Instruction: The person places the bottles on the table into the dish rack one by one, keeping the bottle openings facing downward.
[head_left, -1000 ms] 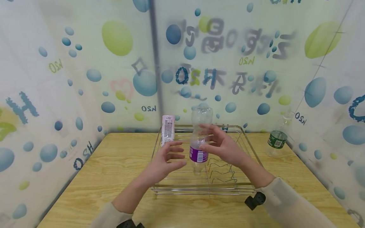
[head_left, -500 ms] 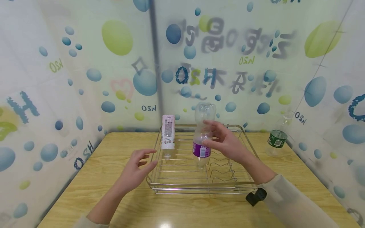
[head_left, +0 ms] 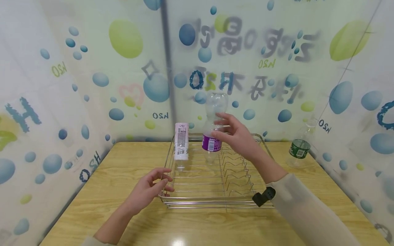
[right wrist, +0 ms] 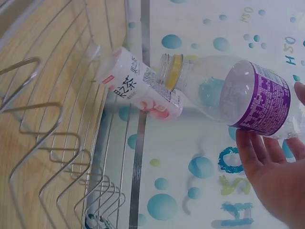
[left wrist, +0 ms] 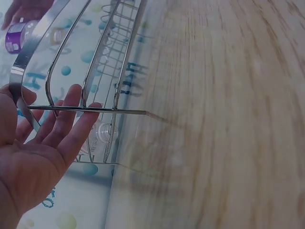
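My right hand (head_left: 238, 136) holds a clear plastic bottle (head_left: 212, 128) with a purple label upside down above the back of a wire dish rack (head_left: 197, 199). In the right wrist view, the fingers touch the bottle at its label (right wrist: 267, 102), and the uncapped neck with its yellow ring (right wrist: 175, 71) points down towards the rack. My left hand (head_left: 147, 189) grips the rack's left side near the front corner. From the left wrist, its fingers (left wrist: 64, 119) show behind a wire, with the thumb over the flat rim.
A pink and white bottle (head_left: 181, 141) stands upside down in the rack's back left part. Wavy wire dividers (head_left: 235, 174) fill the rack's right side. A clear bottle with a green label (head_left: 299, 148) stands upright on the wooden table (head_left: 123, 164), right of the rack. Patterned curtains surround the table.
My right hand has raised the purple-labelled bottle and moved it farther back. My left hand has gone left and down from beside that bottle to the rack's front left corner, taking hold there.
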`<state>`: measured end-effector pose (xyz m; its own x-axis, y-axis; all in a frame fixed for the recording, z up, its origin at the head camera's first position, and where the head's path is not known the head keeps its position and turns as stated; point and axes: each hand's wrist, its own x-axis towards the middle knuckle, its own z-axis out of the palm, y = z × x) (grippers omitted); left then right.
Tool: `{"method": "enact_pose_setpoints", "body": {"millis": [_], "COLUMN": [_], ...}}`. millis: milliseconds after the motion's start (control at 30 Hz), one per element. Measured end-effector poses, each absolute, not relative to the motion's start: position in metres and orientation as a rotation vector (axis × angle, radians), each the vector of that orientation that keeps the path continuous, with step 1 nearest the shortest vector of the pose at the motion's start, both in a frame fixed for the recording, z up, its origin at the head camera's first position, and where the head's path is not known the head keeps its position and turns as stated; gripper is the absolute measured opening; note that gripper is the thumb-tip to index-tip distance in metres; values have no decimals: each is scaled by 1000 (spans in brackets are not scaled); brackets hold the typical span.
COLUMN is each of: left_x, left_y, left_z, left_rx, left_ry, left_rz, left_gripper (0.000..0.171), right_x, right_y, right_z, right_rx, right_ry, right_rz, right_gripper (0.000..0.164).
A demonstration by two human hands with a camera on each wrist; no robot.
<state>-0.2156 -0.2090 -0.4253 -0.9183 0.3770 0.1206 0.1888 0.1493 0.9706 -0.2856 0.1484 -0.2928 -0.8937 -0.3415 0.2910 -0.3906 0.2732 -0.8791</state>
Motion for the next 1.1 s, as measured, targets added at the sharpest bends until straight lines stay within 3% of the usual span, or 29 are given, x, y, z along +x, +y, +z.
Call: {"method": "enact_pose_setpoints", "body": {"millis": [300,700,1100], "left_x": [-215,-216,-216], "left_y": [-209,-208,-209], "left_z": [-426,-430,-428], "left_rx": [559,577,570], "left_ry": [2276,2224,2229], "left_rz": [1855,1907,1905], "left_gripper": [49,44,45], "right_x": [-309,-349,-365], "right_y": [120,91,82], "right_z": [-287,-314,-331], "right_rx": [706,509,429], "right_ry": [-2365,-2306,-2307], "right_rz": [1875,2002,2021], "right_gripper": [71,71,70]}}
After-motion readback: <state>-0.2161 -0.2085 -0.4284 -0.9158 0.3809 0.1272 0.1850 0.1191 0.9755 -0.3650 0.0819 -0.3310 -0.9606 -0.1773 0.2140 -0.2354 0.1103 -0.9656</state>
